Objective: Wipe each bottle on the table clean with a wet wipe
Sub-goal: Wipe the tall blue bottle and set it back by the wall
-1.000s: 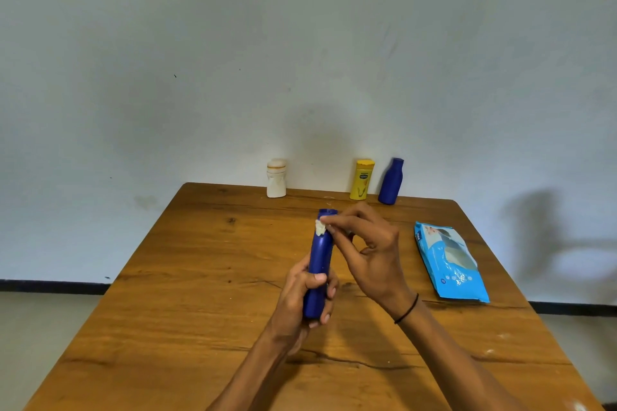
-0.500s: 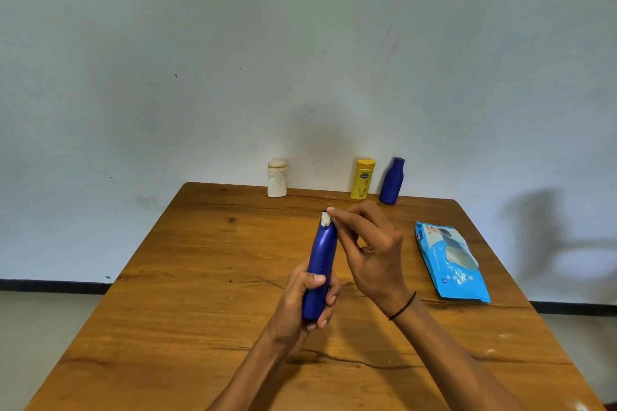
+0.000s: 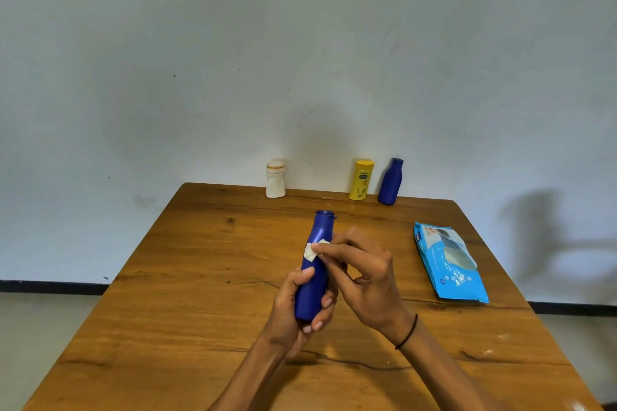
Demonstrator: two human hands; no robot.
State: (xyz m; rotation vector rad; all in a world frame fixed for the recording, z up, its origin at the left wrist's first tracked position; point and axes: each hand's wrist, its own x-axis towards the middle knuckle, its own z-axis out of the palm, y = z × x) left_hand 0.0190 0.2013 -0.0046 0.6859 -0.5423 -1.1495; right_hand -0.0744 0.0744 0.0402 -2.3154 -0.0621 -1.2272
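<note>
Two hands are working above the tabletop (image 3: 187,294): left hand (image 3: 293,310) is gripping the blue bottle (image 3: 315,264); right hand (image 3: 364,280) is pinching a wipe (image 3: 312,251) against its neck.

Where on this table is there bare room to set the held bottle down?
The left half of the wooden table is bare, from the white bottle to the near edge. So is the strip between the hands and the blue wipes packet. The far edge is crowded: a yellow bottle and dark blue bottle stand close together.
</note>
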